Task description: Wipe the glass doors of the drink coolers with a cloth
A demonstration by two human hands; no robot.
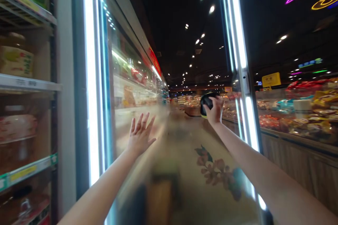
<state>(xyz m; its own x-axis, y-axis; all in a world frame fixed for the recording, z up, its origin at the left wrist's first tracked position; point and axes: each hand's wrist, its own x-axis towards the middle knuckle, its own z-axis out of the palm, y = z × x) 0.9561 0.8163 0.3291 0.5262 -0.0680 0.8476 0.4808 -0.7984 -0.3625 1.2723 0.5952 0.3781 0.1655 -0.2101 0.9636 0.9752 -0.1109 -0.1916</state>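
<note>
In front of me stands a glass door (pixel 185 140), hazy over its lower part, with a floral decal (pixel 220 170) low on the right. My left hand (pixel 141 133) is held up flat at the glass, fingers spread and nothing in it. Gripped in my right hand (pixel 216 109) is a black pad with a yellow-green edge (pixel 206 103), at the glass further right and a little higher. Whether the pad touches the glass, I cannot tell. The door's right frame (pixel 253 123), with a bright light strip, runs just right of that hand.
Left of me are cooler shelves (pixel 29 83) with jars (pixel 17 56) and bottles. Another bright light strip (pixel 91 77) runs up the left. Beyond the glass, a refrigerated case (pixel 134 84) lines the aisle. Packaged snacks (pixel 322 105) fill a wood-sided display on the right.
</note>
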